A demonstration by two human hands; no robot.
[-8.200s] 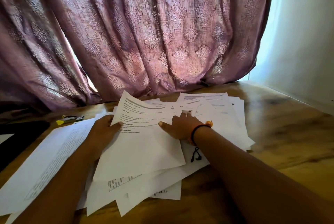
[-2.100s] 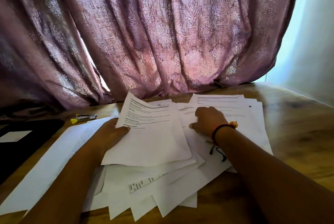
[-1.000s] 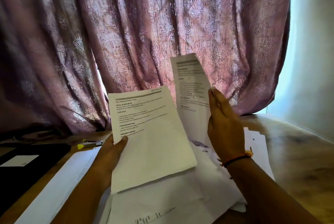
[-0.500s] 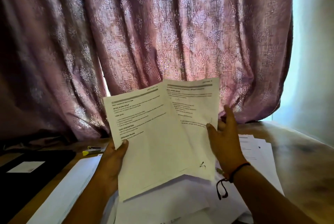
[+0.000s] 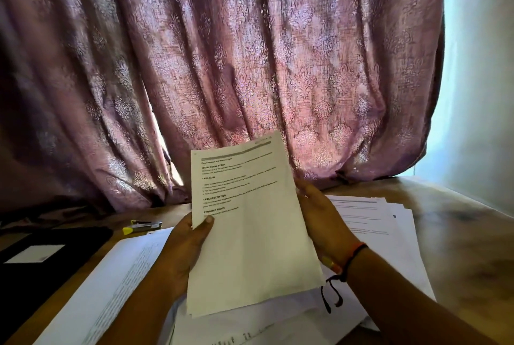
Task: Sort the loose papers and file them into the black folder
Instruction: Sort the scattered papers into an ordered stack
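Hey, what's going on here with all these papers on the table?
A person is sorting papers at a wooden table. The left hand grips the left edge of some printed pages held upright, thumb on the front, while the right hand rests against their right edge. More loose papers lie spread underneath and to the right. The black folder lies at the far left, untouched by either hand.

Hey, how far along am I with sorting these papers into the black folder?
Early days. Done: at least two sheets are gathered into one stack. In hand: the left hand grips that stack upright, the right hand rests against its right edge. Left: loose papers lie spread on the table, and the black folder at the far left shows nothing filed yet.
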